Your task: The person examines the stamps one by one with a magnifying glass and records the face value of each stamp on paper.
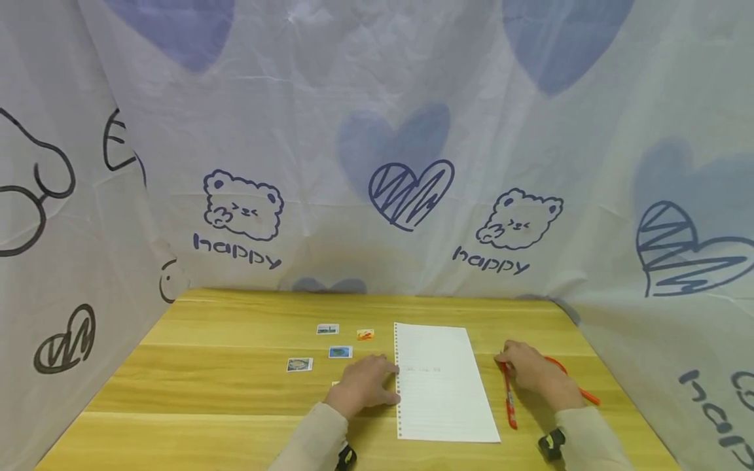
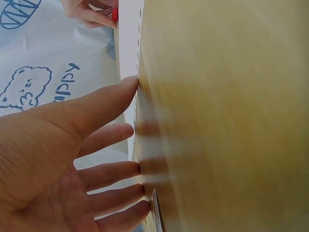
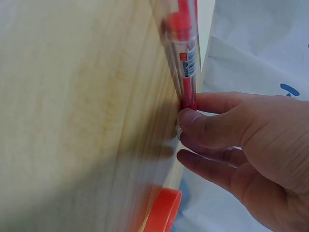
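Observation:
A lined sheet of paper (image 1: 442, 405) with punched holes along its left edge lies on the table, a faint line of writing on it. My left hand (image 1: 366, 384) rests at that holed edge, thumb and fingers spread and nearly straight; in the left wrist view the thumb tip meets the paper (image 2: 129, 48). To the right of the sheet, my right hand (image 1: 530, 369) pinches the far end of a red pen (image 1: 509, 399) between thumb and forefinger. The right wrist view shows the clear barrel of the pen (image 3: 187, 67) with a barcode label.
Several small picture stamps (image 1: 340, 352) are scattered left of the sheet, one partly hidden by the left hand. A red looped object (image 1: 589, 396) lies beyond the right hand, partly covered by it. Printed cloth (image 1: 330, 196) hangs behind the wooden table (image 1: 206, 379).

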`<state>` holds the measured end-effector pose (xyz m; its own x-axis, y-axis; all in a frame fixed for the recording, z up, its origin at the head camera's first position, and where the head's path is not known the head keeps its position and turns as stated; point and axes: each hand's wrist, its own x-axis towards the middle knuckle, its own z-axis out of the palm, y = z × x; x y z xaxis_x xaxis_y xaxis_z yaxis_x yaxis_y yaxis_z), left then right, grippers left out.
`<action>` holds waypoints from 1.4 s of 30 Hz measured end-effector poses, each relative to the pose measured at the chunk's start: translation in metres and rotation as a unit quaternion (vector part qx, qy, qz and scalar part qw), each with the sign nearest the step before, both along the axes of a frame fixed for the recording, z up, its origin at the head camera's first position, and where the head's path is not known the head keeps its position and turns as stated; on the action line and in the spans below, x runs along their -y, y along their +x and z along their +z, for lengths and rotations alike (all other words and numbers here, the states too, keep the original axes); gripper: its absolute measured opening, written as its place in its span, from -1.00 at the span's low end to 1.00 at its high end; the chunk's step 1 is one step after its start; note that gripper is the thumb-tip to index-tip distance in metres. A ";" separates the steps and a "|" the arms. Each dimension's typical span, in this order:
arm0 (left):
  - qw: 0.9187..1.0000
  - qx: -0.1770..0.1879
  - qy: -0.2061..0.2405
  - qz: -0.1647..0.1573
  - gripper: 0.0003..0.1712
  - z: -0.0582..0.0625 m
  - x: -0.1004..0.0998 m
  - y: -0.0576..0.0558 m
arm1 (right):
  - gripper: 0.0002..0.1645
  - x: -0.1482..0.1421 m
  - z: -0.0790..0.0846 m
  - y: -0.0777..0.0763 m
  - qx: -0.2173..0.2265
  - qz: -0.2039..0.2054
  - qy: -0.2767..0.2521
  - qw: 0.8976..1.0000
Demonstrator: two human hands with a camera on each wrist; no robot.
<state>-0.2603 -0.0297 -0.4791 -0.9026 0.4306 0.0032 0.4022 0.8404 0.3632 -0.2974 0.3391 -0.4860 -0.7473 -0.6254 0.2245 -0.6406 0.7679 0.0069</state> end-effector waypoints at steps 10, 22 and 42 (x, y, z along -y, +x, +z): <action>1.000 -0.012 -0.009 -0.007 -0.40 0.001 -0.004 0.000 | -0.61 -0.006 0.002 0.006 0.055 -0.039 -0.046 0.997; 0.999 -0.035 0.040 -0.013 -0.47 0.003 0.011 -0.010 | -0.61 -0.028 0.029 0.019 0.101 -0.150 -0.140 0.973; 0.996 -0.053 0.036 0.058 -0.62 0.012 0.065 -0.075 | -0.71 -0.087 0.033 0.039 0.122 -0.228 -0.156 0.953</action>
